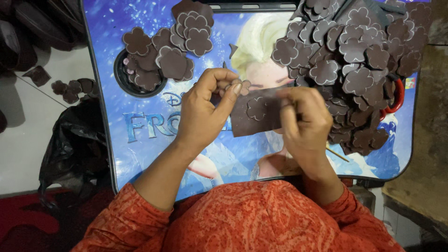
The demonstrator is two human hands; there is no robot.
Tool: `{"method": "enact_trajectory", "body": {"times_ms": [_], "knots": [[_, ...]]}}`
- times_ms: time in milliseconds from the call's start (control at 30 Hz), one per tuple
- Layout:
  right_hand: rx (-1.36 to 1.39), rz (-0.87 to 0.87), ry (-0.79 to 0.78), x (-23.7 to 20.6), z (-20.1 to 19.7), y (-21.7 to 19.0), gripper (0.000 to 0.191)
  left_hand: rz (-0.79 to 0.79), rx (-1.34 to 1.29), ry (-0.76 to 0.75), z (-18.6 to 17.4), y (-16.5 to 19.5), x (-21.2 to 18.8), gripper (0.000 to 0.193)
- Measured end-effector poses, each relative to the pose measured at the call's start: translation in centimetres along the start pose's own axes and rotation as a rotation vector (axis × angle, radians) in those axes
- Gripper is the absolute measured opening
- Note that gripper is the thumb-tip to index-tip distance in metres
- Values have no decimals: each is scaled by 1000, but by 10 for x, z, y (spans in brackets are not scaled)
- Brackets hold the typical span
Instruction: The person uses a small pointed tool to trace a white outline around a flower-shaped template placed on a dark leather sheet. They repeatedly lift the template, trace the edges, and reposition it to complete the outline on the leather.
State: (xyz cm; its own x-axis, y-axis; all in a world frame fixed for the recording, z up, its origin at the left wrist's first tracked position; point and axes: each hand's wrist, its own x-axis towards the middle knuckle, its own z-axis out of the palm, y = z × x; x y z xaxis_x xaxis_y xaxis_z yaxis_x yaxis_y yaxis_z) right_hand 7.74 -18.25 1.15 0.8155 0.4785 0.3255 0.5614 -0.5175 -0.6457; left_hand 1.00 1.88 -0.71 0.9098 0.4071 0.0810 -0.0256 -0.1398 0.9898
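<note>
On the blue lap table (140, 154) lie heaps of brown flower cutouts (354, 65). Over its middle, the left hand (205, 112) and right hand (303, 119) both pinch closed on a brown foam sheet (254, 114); it seems light, soft and bendable, best held at its edges.

Flower cutouts (354, 60) on tray table (140, 140)

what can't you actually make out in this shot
Head view:
- Brown sheet: its side edges are covered by the left hand and right hand.
- Thin stick: mostly hidden under the right hand; its tip is unseen.
- Red ring: largely buried under the flower pile.
- Round recess: its contents are covered by flower cutouts.
</note>
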Motion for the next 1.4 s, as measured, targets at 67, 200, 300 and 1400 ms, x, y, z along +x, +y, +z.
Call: {"method": "enact_trajectory", "body": {"times_ms": [67,200,300,1400], "knots": [[-29,-16,-66,4,3,-8,18,-7,8,-1,0,0,-1,17],[-85,-113,-133,7,7,-23,31,-13,13,-5,0,0,0,18],[-120,-49,-189,10,7,-26,35,-15,4,-6,0,1,-1,17],[-85,-60,-254,19,-1,-10,37,-2,-104,65,10,-9,8,16]]}}
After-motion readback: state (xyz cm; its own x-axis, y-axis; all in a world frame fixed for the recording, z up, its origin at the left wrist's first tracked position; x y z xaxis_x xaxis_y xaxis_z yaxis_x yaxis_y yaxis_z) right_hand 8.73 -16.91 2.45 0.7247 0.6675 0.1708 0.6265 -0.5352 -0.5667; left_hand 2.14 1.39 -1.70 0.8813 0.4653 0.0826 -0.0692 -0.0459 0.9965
